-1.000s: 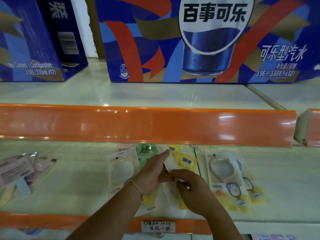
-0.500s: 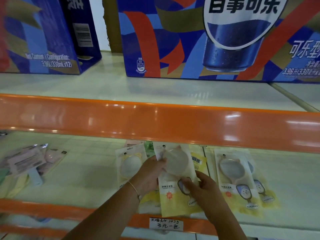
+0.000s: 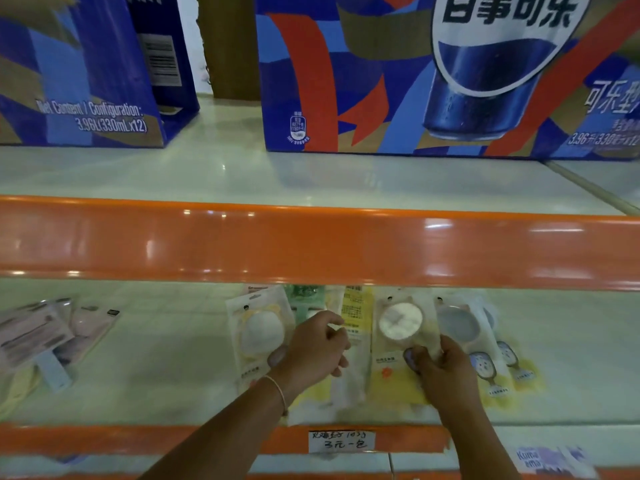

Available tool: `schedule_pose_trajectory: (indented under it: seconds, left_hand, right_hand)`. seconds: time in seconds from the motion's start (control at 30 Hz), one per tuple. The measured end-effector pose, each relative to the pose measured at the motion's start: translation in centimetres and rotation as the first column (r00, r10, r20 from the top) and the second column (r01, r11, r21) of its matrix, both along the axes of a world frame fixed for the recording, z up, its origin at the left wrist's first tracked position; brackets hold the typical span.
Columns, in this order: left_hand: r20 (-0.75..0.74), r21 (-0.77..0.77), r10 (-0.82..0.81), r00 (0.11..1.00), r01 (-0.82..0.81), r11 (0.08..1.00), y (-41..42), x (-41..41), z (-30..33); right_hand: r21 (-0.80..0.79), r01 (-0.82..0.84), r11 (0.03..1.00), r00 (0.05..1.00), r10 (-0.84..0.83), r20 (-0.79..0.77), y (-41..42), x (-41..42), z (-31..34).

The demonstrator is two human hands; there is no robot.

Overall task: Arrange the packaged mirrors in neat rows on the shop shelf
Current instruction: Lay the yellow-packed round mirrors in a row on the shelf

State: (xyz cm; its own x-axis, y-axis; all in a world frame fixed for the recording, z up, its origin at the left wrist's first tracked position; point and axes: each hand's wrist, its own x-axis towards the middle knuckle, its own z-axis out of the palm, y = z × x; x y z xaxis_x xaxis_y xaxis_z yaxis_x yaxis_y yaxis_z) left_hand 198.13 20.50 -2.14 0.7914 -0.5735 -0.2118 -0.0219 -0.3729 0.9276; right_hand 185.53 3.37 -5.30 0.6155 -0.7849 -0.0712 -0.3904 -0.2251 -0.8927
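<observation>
Several packaged mirrors lie flat on the lower shelf (image 3: pixel 173 358). My right hand (image 3: pixel 441 370) grips a yellow-and-white mirror pack (image 3: pixel 398 341) by its middle, thumb on top, and holds it beside another mirror pack (image 3: pixel 460 327) at the right. My left hand (image 3: pixel 313 349) hovers with curled fingers over a yellow pack (image 3: pixel 355 313) lying back side up, and whether it holds anything is unclear. A further mirror pack (image 3: pixel 259 330) lies left of that hand. A green pack (image 3: pixel 306 296) peeks out behind.
The orange rail (image 3: pixel 311 244) of the upper shelf hangs over the back of the lower shelf. Large blue cola cartons (image 3: pixel 415 74) stand on the upper shelf. Loose pink and grey packs (image 3: pixel 41 334) lie at the far left. A handwritten price tag (image 3: pixel 341 441) sits on the front rail.
My right hand has carried the yellow-and-white mirror pack to the right, next to the right-hand pack. My left hand has let go of it and stayed over the middle packs.
</observation>
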Motion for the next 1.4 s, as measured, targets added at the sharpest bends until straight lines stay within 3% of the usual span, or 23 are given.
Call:
schedule_pose_trajectory:
  seconds: [0.37, 0.53, 0.67, 0.77, 0.87, 1.07, 1.23, 1.4]
  left_hand:
    - [0.213, 0.123, -0.143, 0.966, 0.118, 0.985, -2.9, -2.5, -1.2]
    - [0.373, 0.15, -0.114, 0.921, 0.061, 0.987, -3.0, -2.4, -1.4]
    - [0.493, 0.218, -0.13, 0.86, 0.023, 0.976, -2.5, -1.8, -1.8]
    - [0.577, 0.307, -0.152, 0.802, -0.041, 0.951, -1.7, -1.0, -2.2]
    - [0.646, 0.356, -0.11, 0.755, -0.17, 0.919, -0.1, -0.1, -2.3]
    - [0.618, 0.419, 0.06, 0.784, -0.393, 0.819, 5.3, 2.5, -2.8]
    - [0.59, 0.468, 0.08, 0.804, -0.42, 0.778, 9.3, 3.6, -3.7]
    - [0.612, 0.491, -0.028, 0.791, -0.352, 0.797, 11.5, 3.9, -6.0]
  right_hand:
    - [-0.191, 0.165, 0.968, 0.964, -0.2, -0.178, -6.6, -3.3, 1.3]
    - [-0.489, 0.232, 0.841, 0.881, -0.395, -0.26, -6.5, -3.0, 0.3]
    - [-0.542, 0.132, 0.83, 0.963, -0.236, -0.127, -3.9, -1.1, -0.2]
    - [-0.474, 0.004, 0.88, 0.994, -0.055, -0.092, -0.4, 0.8, -0.3]
    - [-0.392, -0.104, 0.914, 0.994, 0.087, -0.06, 2.9, 2.5, -0.1]
    - [-0.281, -0.347, 0.895, 0.936, 0.35, -0.043, 7.7, 5.4, 0.4]
    - [-0.222, -0.44, 0.87, 0.898, 0.43, -0.096, 10.9, 7.8, 0.7]
    - [-0.181, -0.489, 0.853, 0.865, 0.448, -0.226, 13.3, 9.5, 1.1]
